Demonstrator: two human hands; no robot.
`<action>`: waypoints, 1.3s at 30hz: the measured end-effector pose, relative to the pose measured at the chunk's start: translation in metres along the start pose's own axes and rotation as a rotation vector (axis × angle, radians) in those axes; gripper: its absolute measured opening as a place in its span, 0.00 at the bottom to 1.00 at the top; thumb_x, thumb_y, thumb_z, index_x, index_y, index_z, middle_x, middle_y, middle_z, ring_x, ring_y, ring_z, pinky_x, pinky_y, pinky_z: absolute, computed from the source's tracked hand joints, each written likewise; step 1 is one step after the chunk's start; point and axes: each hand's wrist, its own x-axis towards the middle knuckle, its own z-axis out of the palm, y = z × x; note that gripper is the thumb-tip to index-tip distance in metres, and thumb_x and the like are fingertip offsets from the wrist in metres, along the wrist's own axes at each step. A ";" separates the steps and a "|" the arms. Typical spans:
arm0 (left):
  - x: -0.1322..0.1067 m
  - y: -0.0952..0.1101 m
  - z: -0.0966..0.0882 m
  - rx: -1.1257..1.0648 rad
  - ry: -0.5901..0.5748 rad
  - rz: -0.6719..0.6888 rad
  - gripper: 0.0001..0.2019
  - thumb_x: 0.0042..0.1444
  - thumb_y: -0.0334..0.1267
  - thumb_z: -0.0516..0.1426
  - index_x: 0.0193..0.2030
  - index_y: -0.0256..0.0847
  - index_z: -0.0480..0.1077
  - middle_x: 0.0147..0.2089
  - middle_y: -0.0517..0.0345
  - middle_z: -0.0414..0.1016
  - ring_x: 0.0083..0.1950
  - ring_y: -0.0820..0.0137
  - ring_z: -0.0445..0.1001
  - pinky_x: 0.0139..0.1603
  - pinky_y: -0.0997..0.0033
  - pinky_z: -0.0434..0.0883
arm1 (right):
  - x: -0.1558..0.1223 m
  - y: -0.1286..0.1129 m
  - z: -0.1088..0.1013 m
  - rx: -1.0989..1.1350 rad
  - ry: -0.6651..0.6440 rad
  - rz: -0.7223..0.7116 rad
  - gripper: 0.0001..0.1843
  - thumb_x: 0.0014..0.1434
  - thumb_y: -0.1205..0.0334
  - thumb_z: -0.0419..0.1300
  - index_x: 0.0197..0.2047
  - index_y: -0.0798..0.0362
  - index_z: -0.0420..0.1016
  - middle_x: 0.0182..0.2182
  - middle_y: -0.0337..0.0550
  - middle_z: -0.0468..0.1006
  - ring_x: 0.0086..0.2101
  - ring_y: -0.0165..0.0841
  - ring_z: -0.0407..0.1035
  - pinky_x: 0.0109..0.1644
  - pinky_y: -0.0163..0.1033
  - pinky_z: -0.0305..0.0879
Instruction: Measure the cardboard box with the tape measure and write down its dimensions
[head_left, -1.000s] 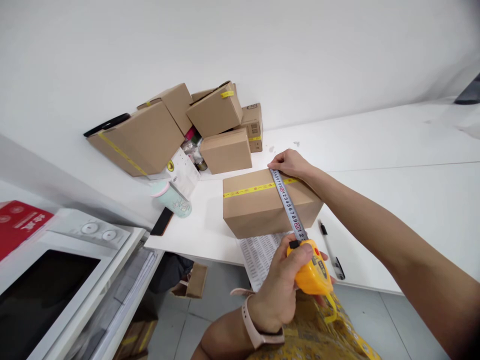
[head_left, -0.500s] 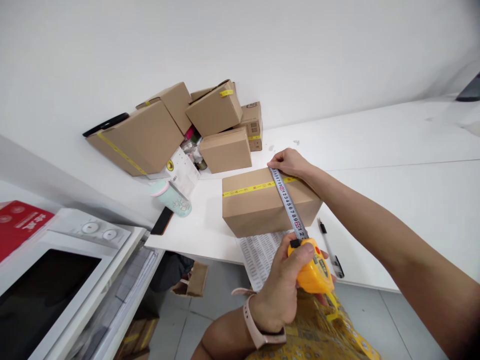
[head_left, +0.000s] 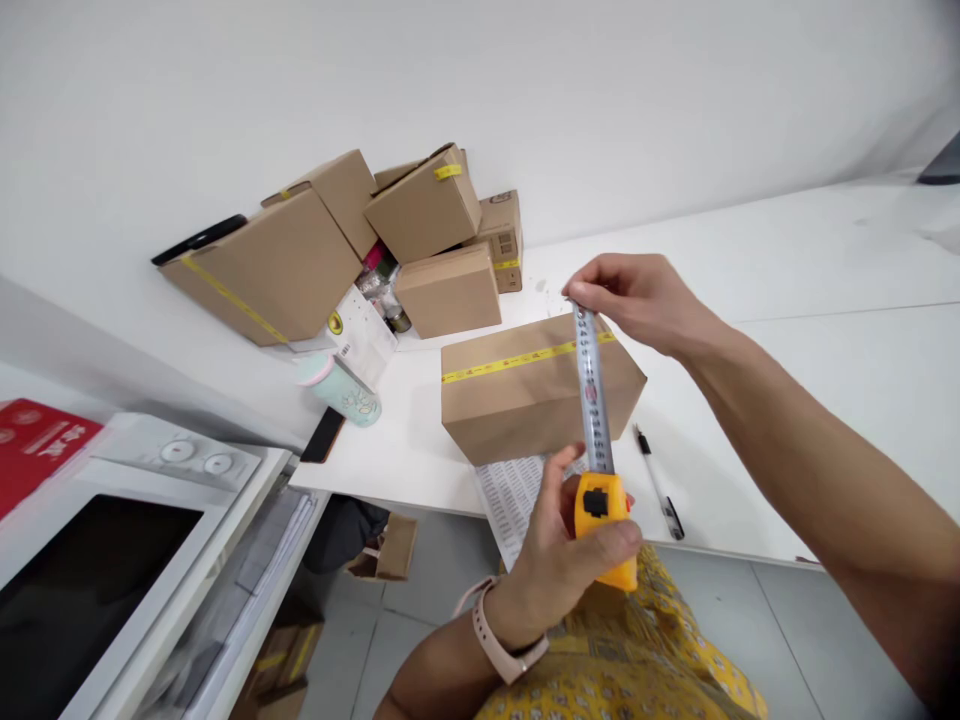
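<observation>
Box (head_left: 517,395): it sat on the white table (head_left: 420,450) in front of you, with a printed yellow strip (head_left: 510,363) running along its top.
Left hand (head_left: 551,565): you grasped the yellow tape measure (head_left: 611,505) in it, thumb laid across the front, on your side of the box (a pale pink watch (head_left: 499,635) circled that wrist).
Right hand (head_left: 630,295): you pinched the free end of the blade (head_left: 587,350) between thumb and fingers, above the far side of the box.
Tape measure: its blade stretched between your two hands, over the right part of the box; whether it touched the cardboard could not be told from this view.
Paper (head_left: 510,505): your printed sheet showed at the near side of the box.
Pen (head_left: 658,482): it lay to the right of the box.
Cup (head_left: 345,390): you had it to the left of the box.
Other boxes (head_left: 446,290): they were piled beyond the box and to its left.
</observation>
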 end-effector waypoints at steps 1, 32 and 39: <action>-0.001 -0.002 -0.003 0.002 -0.002 0.012 0.50 0.43 0.47 0.75 0.70 0.45 0.55 0.48 0.53 0.75 0.41 0.69 0.75 0.44 0.66 0.73 | -0.022 -0.007 -0.003 -0.027 0.014 -0.023 0.14 0.62 0.48 0.64 0.36 0.50 0.79 0.33 0.46 0.78 0.36 0.37 0.71 0.41 0.43 0.68; 0.086 -0.017 -0.131 1.808 0.366 0.227 0.24 0.63 0.31 0.57 0.65 0.47 0.65 0.65 0.49 0.66 0.63 0.55 0.66 0.57 0.54 0.73 | -0.214 0.114 0.001 0.363 0.101 0.581 0.21 0.60 0.42 0.62 0.49 0.48 0.80 0.39 0.51 0.85 0.39 0.46 0.80 0.47 0.54 0.75; 0.090 -0.032 -0.123 1.788 0.302 0.261 0.27 0.62 0.29 0.57 0.68 0.44 0.65 0.72 0.42 0.56 0.74 0.48 0.55 0.71 0.42 0.58 | -0.213 0.099 0.026 0.564 0.042 0.493 0.21 0.57 0.39 0.67 0.30 0.47 0.71 0.24 0.41 0.77 0.28 0.37 0.72 0.37 0.46 0.71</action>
